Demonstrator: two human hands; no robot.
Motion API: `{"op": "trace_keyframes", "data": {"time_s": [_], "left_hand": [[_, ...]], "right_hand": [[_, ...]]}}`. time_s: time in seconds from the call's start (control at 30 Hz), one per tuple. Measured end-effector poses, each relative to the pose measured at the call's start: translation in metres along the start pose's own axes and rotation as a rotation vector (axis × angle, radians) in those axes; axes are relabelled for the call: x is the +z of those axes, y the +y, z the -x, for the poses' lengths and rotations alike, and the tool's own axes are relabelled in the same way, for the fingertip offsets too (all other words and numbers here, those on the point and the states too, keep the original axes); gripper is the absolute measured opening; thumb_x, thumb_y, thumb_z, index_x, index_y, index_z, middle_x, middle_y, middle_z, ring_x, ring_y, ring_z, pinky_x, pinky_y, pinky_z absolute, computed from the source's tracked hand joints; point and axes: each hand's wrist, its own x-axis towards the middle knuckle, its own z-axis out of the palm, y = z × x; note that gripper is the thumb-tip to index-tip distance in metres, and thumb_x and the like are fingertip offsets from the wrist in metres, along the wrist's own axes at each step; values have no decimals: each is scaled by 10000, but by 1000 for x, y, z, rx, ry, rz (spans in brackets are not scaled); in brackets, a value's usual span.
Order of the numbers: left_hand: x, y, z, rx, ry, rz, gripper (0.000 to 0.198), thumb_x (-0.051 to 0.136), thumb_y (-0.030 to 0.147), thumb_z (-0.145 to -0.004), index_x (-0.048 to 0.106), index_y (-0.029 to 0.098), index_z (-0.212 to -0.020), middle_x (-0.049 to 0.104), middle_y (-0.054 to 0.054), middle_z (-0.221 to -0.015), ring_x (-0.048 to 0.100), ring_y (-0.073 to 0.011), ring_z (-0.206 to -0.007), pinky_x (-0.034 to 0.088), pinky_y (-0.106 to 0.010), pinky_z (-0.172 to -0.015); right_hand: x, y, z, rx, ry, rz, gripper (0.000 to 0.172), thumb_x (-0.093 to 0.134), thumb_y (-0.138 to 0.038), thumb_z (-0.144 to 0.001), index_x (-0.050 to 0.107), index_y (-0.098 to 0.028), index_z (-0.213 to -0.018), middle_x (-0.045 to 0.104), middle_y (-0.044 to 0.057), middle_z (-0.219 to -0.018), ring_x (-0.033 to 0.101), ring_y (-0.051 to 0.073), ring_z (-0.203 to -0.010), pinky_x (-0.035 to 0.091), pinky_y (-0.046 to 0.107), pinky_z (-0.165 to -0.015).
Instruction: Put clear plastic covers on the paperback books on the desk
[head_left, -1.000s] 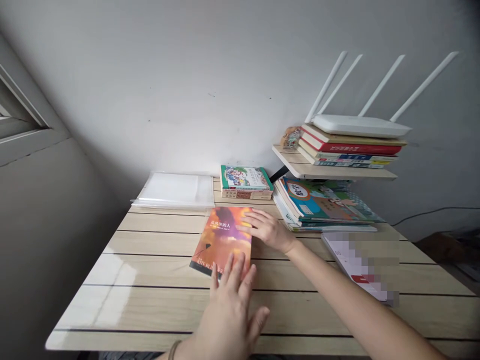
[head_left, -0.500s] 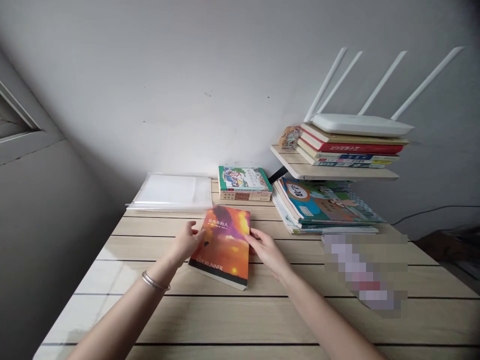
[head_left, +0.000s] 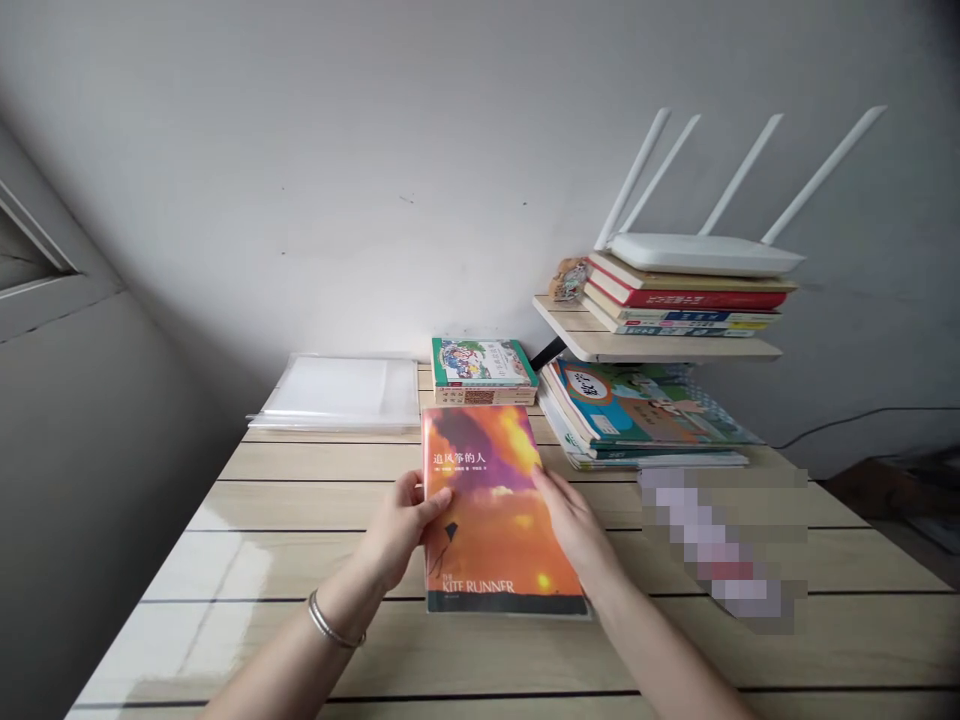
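An orange and purple paperback book [head_left: 499, 520], titled "The Kite Runner", is held face up between both hands above the slatted wooden table [head_left: 300, 500]. My left hand [head_left: 409, 525] grips its left edge, thumb on the cover and the other fingers behind, partly hidden. Along the right edge, my right hand [head_left: 574, 515] is closed with its fingers on the side of the cover; its thumb and underside are hard to make out. A silver bangle circles the left wrist.
Clear plastic sleeves [head_left: 334, 390] lie at the back left. Beside them sits a small stack of green-covered books [head_left: 484, 370]. Textbooks [head_left: 645, 410] are piled under a raised shelf [head_left: 660, 348] carrying books and a white router [head_left: 705, 252]. A blurred item [head_left: 720, 550] lies at right.
The book has come up off the table toward me, straightened and shifted right. My left hand has closed on its edge, with the thumb now over the cover. The view has shifted slightly.
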Motion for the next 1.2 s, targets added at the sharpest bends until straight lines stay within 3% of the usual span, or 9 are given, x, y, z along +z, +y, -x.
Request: {"op": "trace_keyframes", "data": {"time_s": [0.17, 0.4, 0.6, 0.7, 0.83, 0.9, 0.97, 1.13, 1.2], "left_hand": [[-1, 8, 0, -47, -30, 100, 467, 701, 487, -741, 608, 134, -1034, 707, -135, -1001, 685, -244, -881, 552, -295, -684], [-10, -3, -8, -105, 9, 268, 362, 656, 428, -801, 635, 119, -989, 726, -150, -972, 689, -261, -928, 551, -349, -817], [-17, -10, -12, -73, -4, 181, 373, 519, 449, -867, 626, 105, -966, 719, -150, -918, 688, -258, -901, 540, -355, -806], [-22, -13, -16, 22, 149, -121, 421, 386, 458, -908, 599, 100, -971, 695, -147, -900, 674, -264, -915, 535, -369, -791], [-26, -8, -13, 238, 433, -502, 396, 507, 335, -850, 491, 94, -1164, 597, -181, -1133, 534, -301, -1164, 428, -461, -965], [-20, -4, -7, 460, 440, -869, 384, 510, 236, -829, 494, 122, -1196, 514, -190, -1274, 449, -302, -1253, 363, -498, -1022], [-8, -3, -3, 609, 317, -1250, 351, 464, 187, -842, 538, 150, -1183, 463, -179, -1364, 403, -307, -1297, 339, -532, -1035], [19, -16, -14, 622, -4, -1670, 448, 369, 343, -939, 484, 167, -1335, 389, -126, -1475, 266, -309, -1393, 222, -579, -1103], [18, -23, -26, 634, -51, -1718, 540, 346, 443, -942, 418, 156, -1394, 357, -117, -1494, 237, -314, -1403, 192, -579, -1115]], "right_hand": [[9, 8, -3, 44, -19, -39, 457, 567, -578, -782, 686, -270, -1097, 716, 40, -1078, 622, 260, -1089, 512, 357, -895], [31, 8, -7, 167, -103, -64, 546, 569, -637, -734, 664, -232, -1088, 658, 67, -1206, 574, 270, -1163, 456, 374, -979], [34, 19, -12, 227, -153, -159, 491, 583, -602, -724, 673, -239, -1042, 669, 42, -1186, 556, 260, -1182, 433, 377, -997], [37, 24, -10, 355, -121, -243, 496, 634, -567, -688, 670, -228, -1048, 682, 38, -1158, 576, 268, -1154, 469, 370, -943], [40, 26, -9, 402, -114, -231, 468, 668, -531, -665, 677, -225, -1019, 706, 41, -1084, 609, 259, -1089, 493, 331, -875], [39, 28, -12, 348, -228, -186, 441, 633, -526, -705, 681, -210, -1008, 719, 54, -1001, 629, 261, -1035, 497, 341, -858], [35, 30, -16, 211, -326, -50, 410, 573, -509, -761, 690, -185, -984, 709, 73, -933, 640, 269, -966, 491, 378, -859], [21, 28, -35, -336, -33, 509, 371, 498, -373, -816, 688, -145, -1038, 612, 150, -1005, 582, 294, -969, 446, 476, -922], [21, 20, -43, -492, -48, 612, 354, 444, -319, -862, 683, -162, -1071, 604, 149, -1056, 560, 277, -1019, 435, 456, -952]]}}
